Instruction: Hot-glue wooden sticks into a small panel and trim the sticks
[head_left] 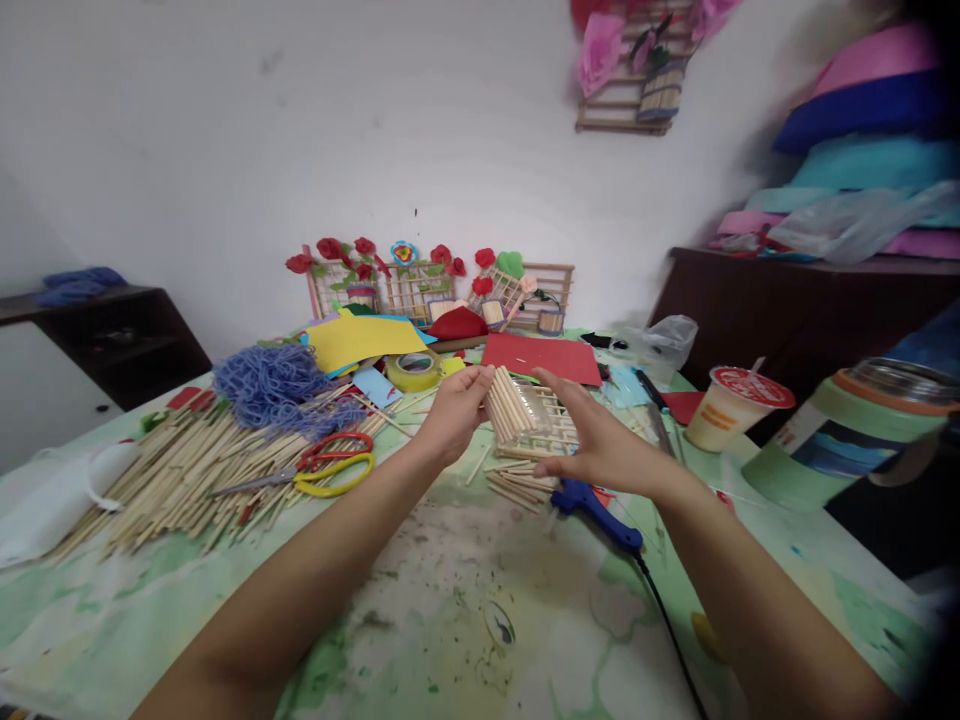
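My left hand (pixel 456 412) grips the left side of a clear plastic cup (pixel 534 404) partly faced with a row of wooden sticks (pixel 510 408). The cup is held tilted above the table. My right hand (pixel 600 435) is on the cup's other side, thumb and fingers spread wide, with a gap between it and the cup. Behind and below lies a stick lattice (pixel 562 420), partly hidden by the cup and my right hand. Some short loose sticks (pixel 519 486) lie under the cup. A blue glue gun (pixel 600 517) rests just below my right hand.
To the left are a heap of sticks (pixel 161 480), scissors (pixel 330 465) and blue yarn (pixel 270 385). Yellow tape (pixel 414 371) and red paper (pixel 544 357) lie farther back. A drink cup (pixel 735 410) and green flask (pixel 844 440) stand right. The glue gun's cord (pixel 670 625) runs toward the front.
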